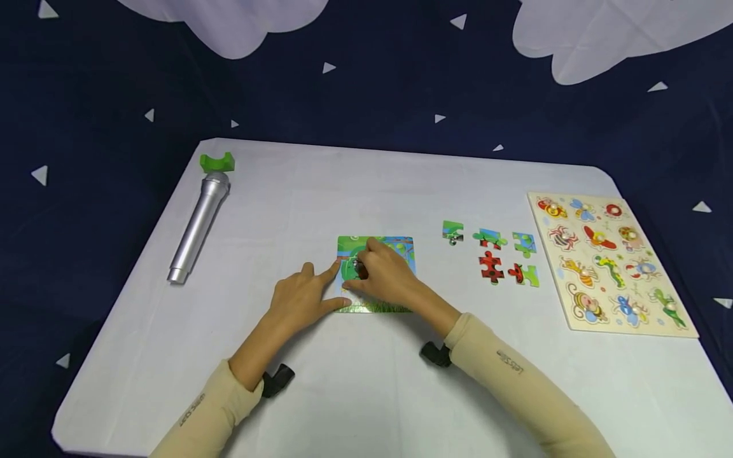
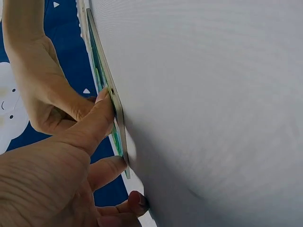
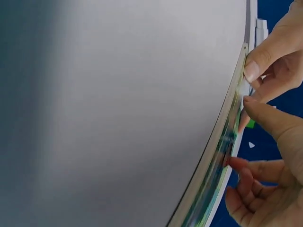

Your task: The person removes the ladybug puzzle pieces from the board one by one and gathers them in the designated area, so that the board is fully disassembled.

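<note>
A small puzzle board (image 1: 378, 307) with a green and blue picture lies flat at the middle of the table. My left hand (image 1: 300, 296) is at its left side, thumb and index finger (image 2: 110, 169) stretched out and touching the board's edge. Over the board, my right hand (image 1: 385, 272) has its fingers bent down, holding a dark red puzzle piece (image 1: 360, 270) between thumb and index finger, low on the picture. The right fingers partly cover this piece. In the right wrist view, the right index fingertip (image 3: 232, 161) touches the board's surface.
Right of the board lie several loose puzzle pieces (image 1: 491, 267). Beyond them is a wooden insect board (image 1: 621, 267). On the left are a silver microphone (image 1: 197, 229) and a green curved block (image 1: 217, 163). The white table (image 1: 321, 184) ends before a dark blue curtain (image 1: 366, 95).
</note>
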Demonstrator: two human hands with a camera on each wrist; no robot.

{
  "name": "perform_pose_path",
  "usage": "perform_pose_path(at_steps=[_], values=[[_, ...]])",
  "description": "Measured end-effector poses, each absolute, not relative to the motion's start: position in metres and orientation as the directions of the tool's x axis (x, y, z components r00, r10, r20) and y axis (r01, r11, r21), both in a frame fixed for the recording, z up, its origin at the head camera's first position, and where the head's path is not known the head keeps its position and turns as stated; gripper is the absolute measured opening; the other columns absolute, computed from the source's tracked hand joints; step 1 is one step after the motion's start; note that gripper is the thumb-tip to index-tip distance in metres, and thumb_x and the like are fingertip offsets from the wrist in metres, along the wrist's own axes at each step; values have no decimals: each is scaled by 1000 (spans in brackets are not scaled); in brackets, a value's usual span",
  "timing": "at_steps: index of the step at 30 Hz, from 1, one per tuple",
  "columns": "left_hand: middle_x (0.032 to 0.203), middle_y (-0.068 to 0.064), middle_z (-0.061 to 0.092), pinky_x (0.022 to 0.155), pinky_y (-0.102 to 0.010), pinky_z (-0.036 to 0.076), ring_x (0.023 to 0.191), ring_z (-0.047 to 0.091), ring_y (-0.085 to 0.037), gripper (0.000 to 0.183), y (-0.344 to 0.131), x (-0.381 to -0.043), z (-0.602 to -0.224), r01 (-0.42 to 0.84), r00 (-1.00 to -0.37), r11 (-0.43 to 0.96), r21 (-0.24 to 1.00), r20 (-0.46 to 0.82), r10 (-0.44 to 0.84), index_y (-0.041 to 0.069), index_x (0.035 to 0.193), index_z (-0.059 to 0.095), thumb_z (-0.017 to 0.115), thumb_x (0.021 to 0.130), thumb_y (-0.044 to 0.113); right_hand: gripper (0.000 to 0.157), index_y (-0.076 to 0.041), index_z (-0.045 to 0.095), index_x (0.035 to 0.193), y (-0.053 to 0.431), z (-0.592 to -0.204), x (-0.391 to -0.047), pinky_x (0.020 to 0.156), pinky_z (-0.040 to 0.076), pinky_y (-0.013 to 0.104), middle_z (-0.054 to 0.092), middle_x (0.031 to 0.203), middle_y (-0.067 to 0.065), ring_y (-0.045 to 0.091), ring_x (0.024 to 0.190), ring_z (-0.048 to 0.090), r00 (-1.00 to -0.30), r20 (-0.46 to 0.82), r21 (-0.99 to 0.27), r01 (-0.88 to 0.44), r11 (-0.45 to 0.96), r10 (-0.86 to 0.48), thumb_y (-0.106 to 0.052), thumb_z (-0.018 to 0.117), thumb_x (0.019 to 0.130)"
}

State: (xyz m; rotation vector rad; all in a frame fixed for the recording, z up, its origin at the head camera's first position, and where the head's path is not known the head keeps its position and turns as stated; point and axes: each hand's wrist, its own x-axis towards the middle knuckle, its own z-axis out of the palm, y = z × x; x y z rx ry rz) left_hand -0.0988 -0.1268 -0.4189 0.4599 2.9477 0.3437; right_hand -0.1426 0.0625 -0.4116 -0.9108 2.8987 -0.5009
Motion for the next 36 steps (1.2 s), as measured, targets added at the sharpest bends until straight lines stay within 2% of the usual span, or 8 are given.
perform_pose_path(at_steps=[4, 10, 17, 28, 32, 36], values=[[75, -7, 44, 42, -27, 30, 52, 32, -13, 84, -128, -99, -419, 275, -944, 928, 251, -113, 310, 26, 151, 43, 68, 81, 65, 47, -9, 60, 66, 56, -412, -139, 62, 44, 29, 48, 79, 4, 15, 64, 45, -851, 71, -282, -518, 807, -521, -49, 82, 77], [75, -7, 44, 43, -27, 31, 52, 32, -13, 84, -127, -100, -418, 264, -945, 933, 246, -128, 301, 27, 151, 42, 68, 81, 65, 48, -5, 64, 69, 53, -412, -132, 61, 46, 29, 46, 76, 4, 16, 63, 45, -867, 140, -252, -498, 830, -478, -47, 85, 75], [76, -7, 45, 43, -28, 31, 52, 34, -14, 84, -128, -100, -417, 266, -944, 931, 250, -129, 305, 26, 151, 42, 68, 81, 65, 50, -1, 68, 69, 50, -415, -132, 63, 52, 31, 54, 80, 7, 18, 67, 52, -905, 102, -271, -424, 864, -413, -48, 83, 77], [81, -10, 48, 43, -29, 33, 53, 38, -15, 83, -128, -98, -418, 252, -944, 928, 275, -141, 298, 25, 151, 42, 69, 82, 63, 46, -9, 64, 56, 44, -412, -129, 64, 52, 34, 59, 87, 12, 23, 76, 57, -936, 53, -313, -347, 884, -348, -44, 83, 79], [80, -10, 48, 43, -28, 33, 53, 37, -15, 84, -128, -98, -418, 261, -944, 925, 276, -127, 304, 25, 151, 42, 69, 82, 63, 46, -8, 62, 59, 46, -411, -128, 60, 50, 31, 56, 85, 10, 19, 71, 53, -936, 38, -325, -344, 881, -351, -44, 83, 79], [80, -9, 47, 42, -28, 32, 52, 35, -14, 83, -129, -98, -418, 271, -942, 920, 283, -118, 314, 25, 151, 42, 68, 82, 63, 39, -3, 67, 74, 51, -409, -130, 60, 46, 29, 50, 84, 7, 17, 68, 48, -924, -13, -352, -353, 867, -382, -39, 83, 80]])
